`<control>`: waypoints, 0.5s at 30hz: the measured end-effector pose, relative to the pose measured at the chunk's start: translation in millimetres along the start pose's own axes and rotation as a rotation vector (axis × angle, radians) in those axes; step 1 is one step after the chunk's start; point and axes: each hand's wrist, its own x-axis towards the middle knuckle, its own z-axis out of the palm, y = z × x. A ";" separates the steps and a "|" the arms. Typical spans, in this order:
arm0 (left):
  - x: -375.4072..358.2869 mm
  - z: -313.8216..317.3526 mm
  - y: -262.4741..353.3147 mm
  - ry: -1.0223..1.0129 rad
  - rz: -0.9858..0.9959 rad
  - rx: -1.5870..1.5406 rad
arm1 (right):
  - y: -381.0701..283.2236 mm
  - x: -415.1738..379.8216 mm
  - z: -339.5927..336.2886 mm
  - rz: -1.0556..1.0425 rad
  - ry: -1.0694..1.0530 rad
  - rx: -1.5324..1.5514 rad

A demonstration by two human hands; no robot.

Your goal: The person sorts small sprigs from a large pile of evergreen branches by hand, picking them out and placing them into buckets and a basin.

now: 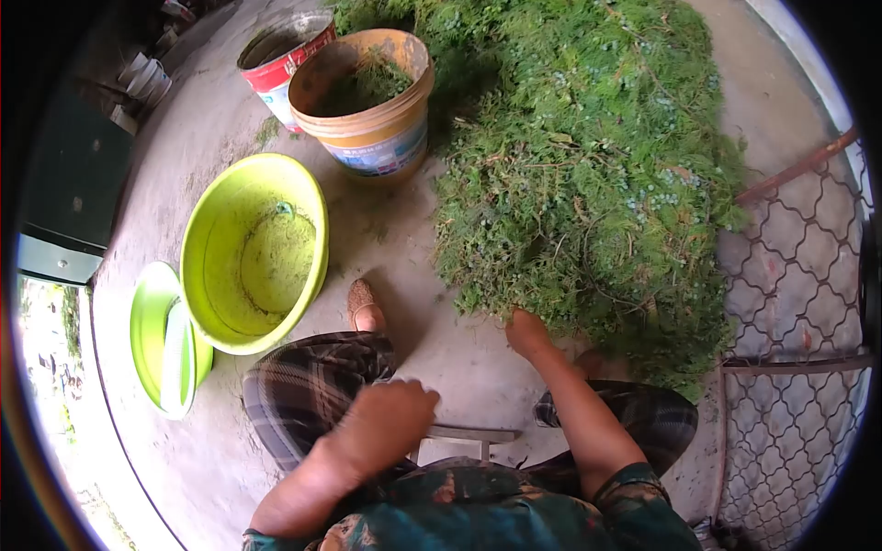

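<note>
Right hand, fingers buried and grip indeterminate, touches the herb pile near edge; left hand rests fisted beside bare concrete floor fronting the green basin.

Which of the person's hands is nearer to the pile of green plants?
Right. The right hand touches the near edge of the pile of green plants; the left hand rests over the lap, apart from it.

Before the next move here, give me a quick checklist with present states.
1. Right hand at the edge of the green plant pile: ok.
2. Fingers closed on a stem: cannot tell, foliage hides them.
3. Left hand holds nothing visible, fist over the knee: ok.
4. Lime basin within reach, holding little: ok.
5. Tan bucket upright, greens inside: ok.
6. Wire fence beside the pile, not touching the arm: ok.
</note>
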 end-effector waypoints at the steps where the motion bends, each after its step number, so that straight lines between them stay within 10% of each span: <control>1: 0.3 13.7 4.8 -0.091 0.031 -0.022 | 6.8 5.3 15.6 0.023 0.079 0.101; 4: -0.6 34.0 14.2 -0.399 0.048 -0.164 | 9.8 16.9 35.8 0.075 0.100 0.183; 9: 10.3 25.4 10.1 -0.327 0.008 -0.100 | -10.0 19.3 114.9 -0.060 -0.077 0.029; 12: 13.8 22.2 2.1 -0.290 -0.041 -0.025 | -16.6 -7.4 179.4 -0.875 -0.627 0.304; 14: 15.0 24.1 -2.8 -0.279 -0.050 0.003 | -63.6 8.2 145.9 -0.720 -0.779 0.302; 15: 14.0 26.5 -3.0 -0.251 -0.069 -0.002 | -64.6 33.2 155.5 -0.579 -0.486 0.269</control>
